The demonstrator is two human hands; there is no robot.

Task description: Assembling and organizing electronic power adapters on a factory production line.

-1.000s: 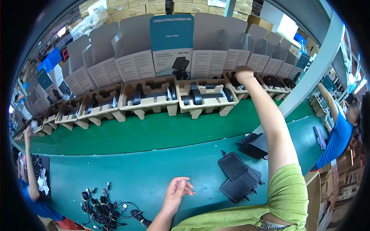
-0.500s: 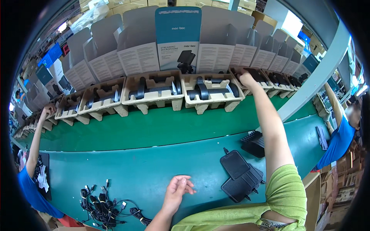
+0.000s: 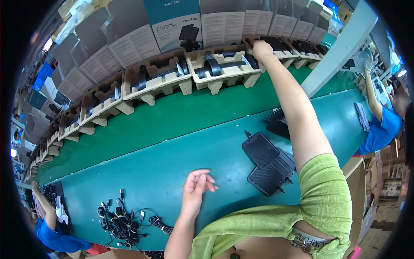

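My right arm stretches forward to the row of boxes, with my right hand (image 3: 261,51) at the left end of a pulp tray (image 3: 282,55). Its fingers dip into the tray and are mostly hidden, so what they touch cannot be made out. Over the green table my left hand (image 3: 197,190) hovers, fingers loosely bent and apart, holding nothing. To its right lie flat black rectangular mesh pieces (image 3: 261,151) with short stubs, overlapping. Beside my right hand, another pulp tray (image 3: 207,80) holds a black microphone stand part (image 3: 212,67).
Open cardboard boxes (image 3: 222,32) with raised lids line the far side, pulp trays in front. Bundled black cables (image 3: 123,222) lie at lower left. A black ribbed part (image 3: 278,125) sits beneath my right forearm. A grey post (image 3: 340,47) rises at right. Co-workers in blue (image 3: 381,129) flank me.
The view has turned, so the trays appear higher and slanted. My right hand stays at the same tray. The left co-worker's hand has left the trays; the right one's hand has moved.
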